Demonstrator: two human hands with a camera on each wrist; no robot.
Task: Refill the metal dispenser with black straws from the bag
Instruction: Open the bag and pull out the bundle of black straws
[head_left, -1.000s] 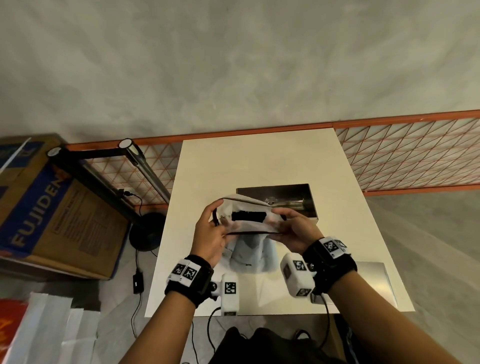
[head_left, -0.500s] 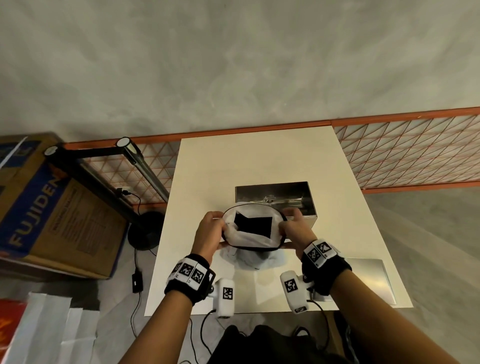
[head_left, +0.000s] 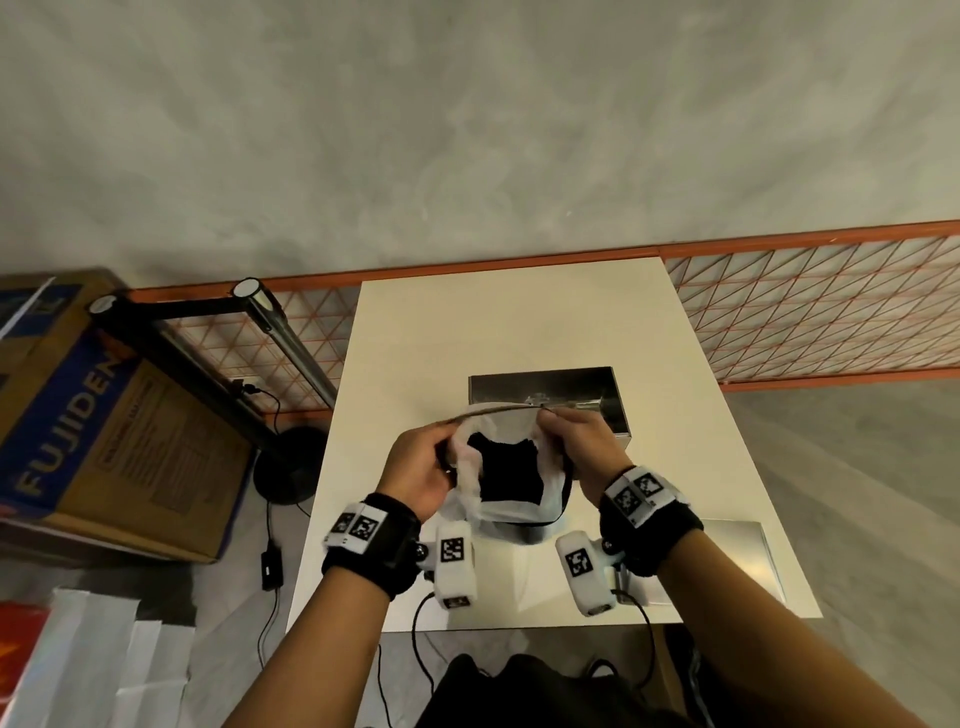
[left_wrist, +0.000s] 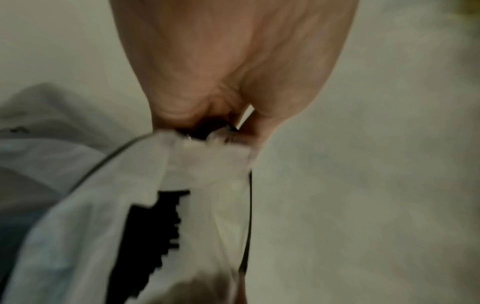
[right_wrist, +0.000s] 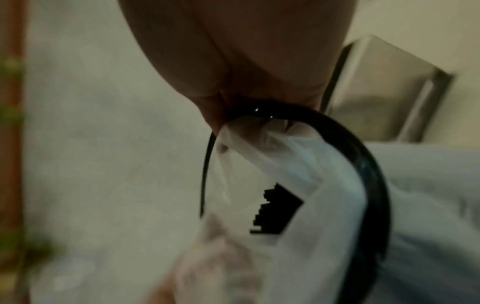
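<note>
Table (head_left: 519, 322): white rectangular top, bearing the items below.

Cardboard box (head_left: 104, 415): on the floor left of the table, printed "FUJIDEN"; contents not visible.

Metal dispenser (head_left: 545, 387): open-topped rectangular steel box standing mid-table, just beyond the hands. Interior dark and reflective; contents cannot be told.

Metal lid (head_left: 748, 561): flat steel sheet lying at the table's near right edge, apart from the dispenser.

Bag (head_left: 498, 467): translucent white plastic with a dark rim band, held above the table just in front of the dispenser, mouth pulled wide and facing the head camera. Contains black straws (head_left: 511, 470), bundled, ends showing as a dark block.

Left hand (head_left: 418, 470): fingers curled, pinching the bag's left rim.

Right hand (head_left: 584, 449): fingers curled, pinching the bag's right rim.
</note>
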